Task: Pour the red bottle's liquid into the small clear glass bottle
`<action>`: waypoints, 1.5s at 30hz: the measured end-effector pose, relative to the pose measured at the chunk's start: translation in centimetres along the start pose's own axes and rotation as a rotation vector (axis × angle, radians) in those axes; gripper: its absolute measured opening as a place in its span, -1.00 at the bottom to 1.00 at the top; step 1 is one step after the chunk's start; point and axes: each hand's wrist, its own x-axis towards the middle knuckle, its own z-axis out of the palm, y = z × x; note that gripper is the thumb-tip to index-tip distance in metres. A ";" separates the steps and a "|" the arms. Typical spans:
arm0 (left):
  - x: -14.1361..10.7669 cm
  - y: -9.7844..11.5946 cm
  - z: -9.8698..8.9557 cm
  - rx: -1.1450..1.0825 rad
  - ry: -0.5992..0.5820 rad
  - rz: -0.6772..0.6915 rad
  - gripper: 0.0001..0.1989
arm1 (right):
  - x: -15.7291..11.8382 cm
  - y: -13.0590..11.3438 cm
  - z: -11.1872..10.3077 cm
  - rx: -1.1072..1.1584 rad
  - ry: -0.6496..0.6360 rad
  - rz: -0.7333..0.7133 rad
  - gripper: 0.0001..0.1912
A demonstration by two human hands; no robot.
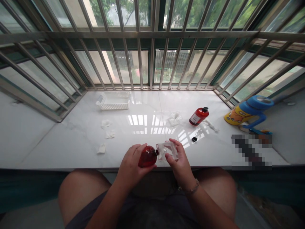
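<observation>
My left hand point(133, 162) is wrapped round a red bottle point(147, 156), which is tipped on its side with its uncapped dark neck pointing right. The neck meets the left side of a clear, square-looking container point(167, 150). My right hand point(178, 160) grips that container by its right side, thumb on the near face and fingers behind. Whether any liquid passes between the two is too small to tell. A small black cap point(194, 139) lies on the white counter point(140, 133), to the right of my right hand.
A second red bottle point(199, 116) with a black top stands at the right. Beyond it are a blue and yellow flask point(245, 111) and a blurred-out item. A white basket point(114, 101) sits back left. Crumpled tissues point(175, 118) lie about. Metal bars point(152, 35) border the counter's back.
</observation>
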 end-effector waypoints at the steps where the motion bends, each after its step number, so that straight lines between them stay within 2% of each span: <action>1: 0.0 0.0 0.0 0.002 0.000 -0.005 -0.19 | -0.1 -0.2 0.1 0.002 0.002 0.000 -0.31; 20: -0.5 -0.4 1.2 0.009 0.000 -0.038 -0.16 | 0.1 -1.0 0.0 -0.211 -0.009 -0.061 -0.29; 27: -0.6 -0.4 1.4 -0.002 0.033 -0.031 -0.16 | 0.4 -1.0 -0.5 -0.333 -0.062 -0.100 -0.30; 34: -0.8 -0.5 1.7 -0.023 0.023 -0.041 -0.15 | 0.5 -1.2 -0.2 -0.381 -0.017 -0.137 -0.30; 45: -0.9 -0.7 1.9 -0.074 0.004 -0.067 -0.17 | 0.6 -1.6 -0.4 -0.455 -0.035 -0.155 -0.30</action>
